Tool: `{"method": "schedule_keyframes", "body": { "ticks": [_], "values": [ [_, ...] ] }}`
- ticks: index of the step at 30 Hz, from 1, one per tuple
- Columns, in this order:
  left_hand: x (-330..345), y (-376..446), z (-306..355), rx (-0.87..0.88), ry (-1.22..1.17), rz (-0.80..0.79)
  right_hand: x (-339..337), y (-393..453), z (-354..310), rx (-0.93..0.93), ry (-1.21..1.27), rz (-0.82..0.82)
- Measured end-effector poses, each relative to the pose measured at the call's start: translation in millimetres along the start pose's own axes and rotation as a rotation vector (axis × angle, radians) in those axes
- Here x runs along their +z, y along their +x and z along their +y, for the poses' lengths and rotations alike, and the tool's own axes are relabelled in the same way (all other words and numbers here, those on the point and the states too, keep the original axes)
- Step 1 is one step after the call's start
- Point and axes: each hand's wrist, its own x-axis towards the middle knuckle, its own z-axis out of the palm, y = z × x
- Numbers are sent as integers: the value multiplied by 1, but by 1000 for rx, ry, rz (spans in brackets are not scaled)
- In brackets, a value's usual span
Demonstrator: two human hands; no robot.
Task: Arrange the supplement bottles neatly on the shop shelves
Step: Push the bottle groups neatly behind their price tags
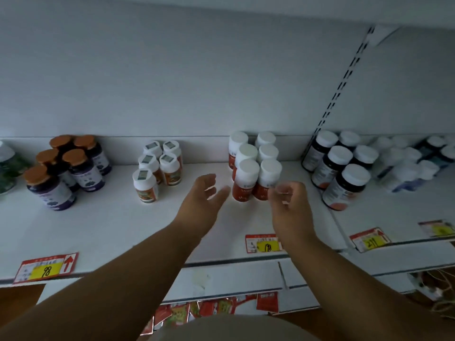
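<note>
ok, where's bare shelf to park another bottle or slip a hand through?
Widest bare patch: between the orange-capped bottles and small white bottles. Another lies between those and the red-label bottles, though the left hand hovers there. The front strip above the price tags is bare too. Right of the dark bottles it's crowded.

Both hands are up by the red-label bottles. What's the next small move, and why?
Probably close both hands around the front pair of red-label bottles and square them up. The left hand is open beside them and the right hand, loosely curled, holds nothing. The left column leans slightly off the right one.
</note>
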Motion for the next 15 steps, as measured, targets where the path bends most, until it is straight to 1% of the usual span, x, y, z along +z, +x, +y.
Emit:
{"method": "schedule_keyframes", "body": {
  "ticks": [2, 5, 6, 8, 10, 11, 15],
  "values": [
    [14, 11, 3, -101, -263, 47, -9, 23, 6, 100, 189, -50],
    [36, 40, 20, -186, -465, 126, -13, 75, -1, 292, 491, -109],
    [43, 49, 28, -220, -494, 134, -12, 94, -3, 371, 550, -141],
    [59, 62, 38, -273, -556, 126, -7, 119, -4, 468, 577, -243],
    [73, 68, 42, -284, -604, 126, -2, 129, 0, 494, 613, -404],
    [80, 70, 42, -260, -606, 139, 1, 131, 1, 503, 660, -452],
    [95, 75, 44, -194, -595, 193, 7, 139, 1, 516, 773, -536]
  ]
}}
